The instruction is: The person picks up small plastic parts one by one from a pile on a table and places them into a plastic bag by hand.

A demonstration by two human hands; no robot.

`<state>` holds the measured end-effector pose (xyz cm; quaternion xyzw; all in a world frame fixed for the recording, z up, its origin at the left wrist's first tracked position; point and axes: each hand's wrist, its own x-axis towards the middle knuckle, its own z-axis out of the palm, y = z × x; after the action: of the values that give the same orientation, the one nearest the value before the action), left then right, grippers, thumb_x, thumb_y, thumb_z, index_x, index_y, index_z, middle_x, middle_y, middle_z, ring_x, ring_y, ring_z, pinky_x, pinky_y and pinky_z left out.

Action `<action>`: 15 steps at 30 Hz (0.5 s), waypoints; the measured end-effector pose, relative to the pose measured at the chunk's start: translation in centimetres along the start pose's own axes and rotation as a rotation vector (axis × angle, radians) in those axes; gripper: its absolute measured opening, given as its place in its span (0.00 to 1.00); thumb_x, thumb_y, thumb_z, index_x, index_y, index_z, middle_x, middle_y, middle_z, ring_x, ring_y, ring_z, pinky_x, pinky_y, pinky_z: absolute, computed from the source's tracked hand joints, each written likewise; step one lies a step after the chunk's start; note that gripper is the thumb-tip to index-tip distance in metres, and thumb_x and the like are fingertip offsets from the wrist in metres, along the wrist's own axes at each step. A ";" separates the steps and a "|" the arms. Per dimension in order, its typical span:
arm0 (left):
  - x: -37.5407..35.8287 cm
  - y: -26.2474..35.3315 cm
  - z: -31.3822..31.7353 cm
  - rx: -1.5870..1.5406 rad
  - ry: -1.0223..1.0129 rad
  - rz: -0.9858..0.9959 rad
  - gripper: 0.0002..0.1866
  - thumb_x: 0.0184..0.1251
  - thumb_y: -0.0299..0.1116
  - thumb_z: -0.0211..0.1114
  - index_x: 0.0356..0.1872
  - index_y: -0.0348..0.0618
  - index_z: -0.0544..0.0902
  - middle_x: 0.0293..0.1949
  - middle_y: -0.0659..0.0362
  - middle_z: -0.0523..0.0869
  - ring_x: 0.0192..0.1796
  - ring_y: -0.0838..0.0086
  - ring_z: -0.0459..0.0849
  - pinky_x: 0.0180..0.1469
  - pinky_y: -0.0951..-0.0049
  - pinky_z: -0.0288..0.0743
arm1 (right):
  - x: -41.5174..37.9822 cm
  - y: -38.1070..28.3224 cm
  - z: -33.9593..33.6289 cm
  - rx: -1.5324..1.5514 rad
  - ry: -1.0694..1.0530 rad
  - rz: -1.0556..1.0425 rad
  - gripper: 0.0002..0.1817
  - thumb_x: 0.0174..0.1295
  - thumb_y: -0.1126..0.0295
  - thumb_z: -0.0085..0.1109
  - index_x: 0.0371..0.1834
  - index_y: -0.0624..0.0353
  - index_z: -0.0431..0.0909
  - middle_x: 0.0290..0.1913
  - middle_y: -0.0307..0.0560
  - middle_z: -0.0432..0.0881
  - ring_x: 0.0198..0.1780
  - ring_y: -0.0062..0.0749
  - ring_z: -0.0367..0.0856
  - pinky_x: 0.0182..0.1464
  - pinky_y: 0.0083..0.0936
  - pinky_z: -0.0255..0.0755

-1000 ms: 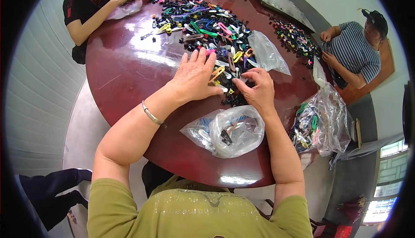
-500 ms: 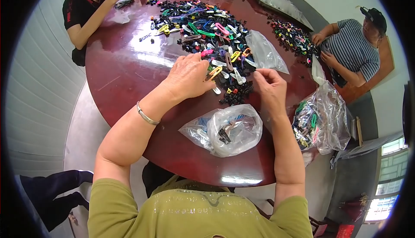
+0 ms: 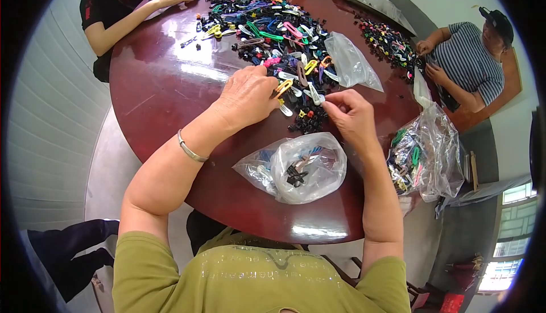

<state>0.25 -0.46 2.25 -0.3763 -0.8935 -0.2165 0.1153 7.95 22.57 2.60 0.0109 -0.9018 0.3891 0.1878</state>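
Note:
My left hand (image 3: 247, 94) is at the near-left edge of the pile of hair clips (image 3: 267, 31), fingers curled, with a yellow-orange hair clip (image 3: 283, 88) at its fingertips. My right hand (image 3: 352, 117) reaches in from the other side. Its thumb and forefinger are pinched at the end of a white hair clip (image 3: 313, 93). Between my forearms stands an opened clear plastic bag (image 3: 335, 185) with some black, white and blue clips inside. Small black claw clips (image 3: 309, 121) lie just beyond this bag.
An empty-looking clear bag (image 3: 355, 65) lies right of the pile. A fuller bag of clips (image 3: 443, 159) sits at the table's right edge. Across the red table (image 3: 153, 108), a person in black (image 3: 116, 11) and a person in a striped shirt (image 3: 469, 57) handle clips.
My right hand has moved left to the white clip. My left hand stays nearly in place with the yellow-orange clip. The person in black has lowered their hands towards the table.

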 end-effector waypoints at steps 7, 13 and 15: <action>0.2 0.3 0.5 -0.050 0.070 0.080 0.12 0.49 0.36 0.71 0.33 0.39 0.84 0.35 0.53 0.80 0.42 0.58 0.80 0.45 0.61 0.75 | 0.6 0.2 2.1 -0.311 0.095 -0.074 0.08 0.51 0.63 0.67 0.28 0.54 0.83 0.32 0.42 0.79 0.31 0.38 0.80 0.35 0.33 0.73; 0.5 -0.6 -0.6 -0.064 0.171 0.000 0.15 0.54 0.40 0.69 0.35 0.38 0.84 0.35 0.52 0.81 0.41 0.57 0.82 0.43 0.60 0.76 | 0.7 0.5 1.9 -0.193 0.052 0.028 0.06 0.50 0.66 0.65 0.28 0.56 0.83 0.31 0.43 0.81 0.28 0.34 0.80 0.34 0.30 0.73; 0.5 -1.0 -1.0 -0.048 0.124 -0.141 0.16 0.56 0.41 0.67 0.36 0.37 0.84 0.35 0.51 0.82 0.40 0.56 0.83 0.43 0.59 0.76 | 0.8 1.1 1.9 -0.108 0.046 0.052 0.06 0.50 0.68 0.65 0.29 0.58 0.83 0.30 0.43 0.82 0.27 0.31 0.80 0.33 0.28 0.73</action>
<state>-0.79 -1.24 3.05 -0.3009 -0.9035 -0.2681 0.1458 6.40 22.06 0.89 -0.0316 -0.9169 0.3449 0.1985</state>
